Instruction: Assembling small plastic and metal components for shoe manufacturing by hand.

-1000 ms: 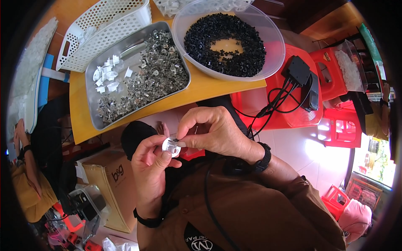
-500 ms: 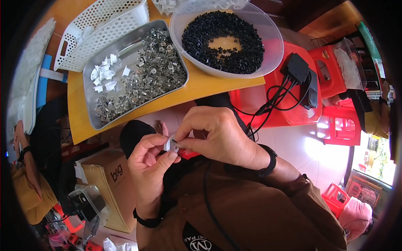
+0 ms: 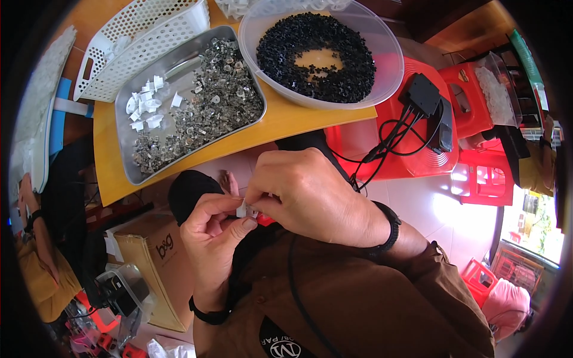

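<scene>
Head view. Left hand [image 3: 206, 238]: thumb and fingers clamped on a small white part [image 3: 242, 211], which I see over the person's lap, short of the table [image 3: 322, 122]. Right hand [image 3: 304, 197]: thumb and forefinger bent in at the part's right edge; the back of the hand hides most of the contact, so I cannot tell whether they are clamped on anything.

On the table I note a metal tray [image 3: 124, 140] bearing a heap of small clear pieces [image 3: 218, 89], with a cluster of white pieces [image 3: 143, 104] at its left. Just right of the tray: a clear bowl [image 3: 389, 65] with black pieces [image 3: 280, 53] in a ring. Behind the tray, to the left: a white perforated basket [image 3: 149, 45].
</scene>
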